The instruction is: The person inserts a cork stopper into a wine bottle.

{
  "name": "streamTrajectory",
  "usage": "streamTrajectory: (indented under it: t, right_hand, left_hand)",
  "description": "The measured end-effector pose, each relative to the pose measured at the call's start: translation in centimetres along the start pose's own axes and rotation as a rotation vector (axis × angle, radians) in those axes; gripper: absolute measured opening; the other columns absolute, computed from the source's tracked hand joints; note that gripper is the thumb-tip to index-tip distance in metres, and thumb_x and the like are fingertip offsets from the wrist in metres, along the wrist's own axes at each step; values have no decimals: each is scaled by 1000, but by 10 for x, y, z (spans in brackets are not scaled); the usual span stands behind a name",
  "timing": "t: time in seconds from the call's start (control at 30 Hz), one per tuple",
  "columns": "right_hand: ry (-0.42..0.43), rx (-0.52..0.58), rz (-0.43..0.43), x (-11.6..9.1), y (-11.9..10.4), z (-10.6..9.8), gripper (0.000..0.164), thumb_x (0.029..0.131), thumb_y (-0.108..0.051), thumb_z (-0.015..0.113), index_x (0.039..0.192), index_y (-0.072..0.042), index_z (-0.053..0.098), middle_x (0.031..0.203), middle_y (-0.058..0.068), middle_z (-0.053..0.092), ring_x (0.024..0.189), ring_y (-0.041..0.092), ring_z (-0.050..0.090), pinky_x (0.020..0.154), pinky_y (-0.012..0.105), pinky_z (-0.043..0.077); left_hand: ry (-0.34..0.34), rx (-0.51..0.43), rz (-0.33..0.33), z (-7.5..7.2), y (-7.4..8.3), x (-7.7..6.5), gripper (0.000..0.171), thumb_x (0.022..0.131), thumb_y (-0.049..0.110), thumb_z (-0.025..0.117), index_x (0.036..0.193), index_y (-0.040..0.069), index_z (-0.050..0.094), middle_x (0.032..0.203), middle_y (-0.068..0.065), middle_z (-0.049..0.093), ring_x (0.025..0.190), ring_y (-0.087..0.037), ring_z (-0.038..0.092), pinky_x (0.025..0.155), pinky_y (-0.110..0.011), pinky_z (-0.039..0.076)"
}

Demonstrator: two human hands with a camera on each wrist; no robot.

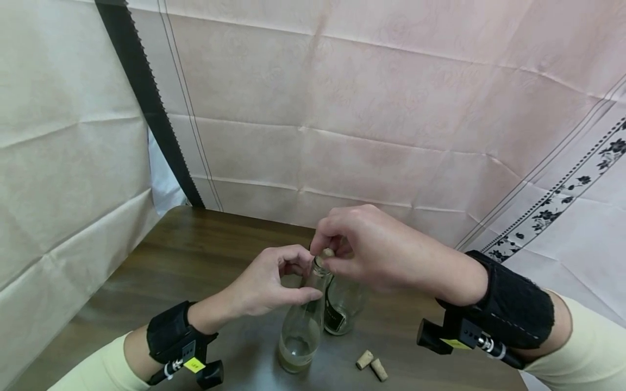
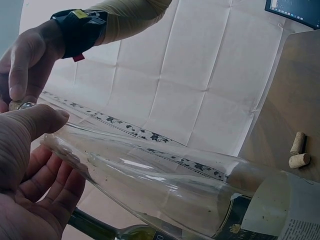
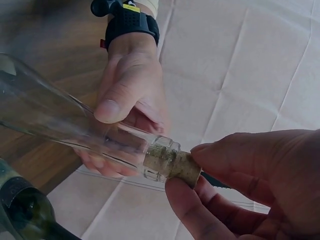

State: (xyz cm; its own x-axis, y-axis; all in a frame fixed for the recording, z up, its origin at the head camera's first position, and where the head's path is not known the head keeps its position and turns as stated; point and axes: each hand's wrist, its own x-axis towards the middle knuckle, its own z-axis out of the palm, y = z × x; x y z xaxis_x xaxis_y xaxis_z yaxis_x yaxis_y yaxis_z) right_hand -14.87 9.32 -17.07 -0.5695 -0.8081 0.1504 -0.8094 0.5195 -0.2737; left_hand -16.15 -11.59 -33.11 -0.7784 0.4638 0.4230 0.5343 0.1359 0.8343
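Observation:
A clear glass bottle (image 1: 299, 339) stands on the table, its neck between the fingers and thumb of my left hand (image 1: 266, 282). In the right wrist view the left thumb lies along the near side of the neck while the fingers pass behind it. My right hand (image 1: 364, 247) pinches a cork (image 3: 187, 170) at the bottle's mouth. Part of the cork sits inside the glass neck (image 3: 160, 155), and its outer end sticks out between the right thumb and fingers. The bottle carries a pale label (image 2: 300, 210) low on its body.
Close behind the clear bottle stands a second, greenish bottle (image 1: 346, 304) with a dark label. Two loose corks (image 1: 364, 359) lie on the wooden table (image 1: 205, 239) to the right. Patterned cloth (image 1: 367, 108) hangs beyond the table's far edge. A screen corner (image 2: 295, 10) shows in the left wrist view.

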Motion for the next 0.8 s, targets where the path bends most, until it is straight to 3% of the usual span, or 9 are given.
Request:
streamTrajectory:
  t: [0.23, 0.5, 0.8]
  right_hand:
    - [-19, -21, -6, 4, -1, -9, 19, 87, -3, 79, 92, -21, 75, 92, -12, 73, 86, -1, 68, 78, 23, 60]
    - [-108, -19, 9, 13, 1, -21, 16, 88, -3, 80, 90, -18, 75, 91, -11, 75, 84, 0, 69, 80, 25, 62]
    - [-161, -80, -85, 22, -2, -28, 19, 86, -2, 80, 88, -21, 77, 88, -13, 74, 82, -3, 67, 77, 24, 60]
  left_hand:
    - [-2, 1, 18, 0, -1, -1, 28, 85, 16, 86, 108, 19, 69, 98, 4, 70, 92, -12, 68, 84, -28, 58]
    - [0, 5, 18, 1, -1, -1, 28, 85, 18, 86, 108, 19, 69, 98, 4, 70, 93, -12, 68, 84, -28, 59]
    - [-1, 0, 5, -1, -1, -2, 28, 86, 20, 85, 109, 19, 70, 99, 4, 70, 95, -12, 69, 86, -29, 59]
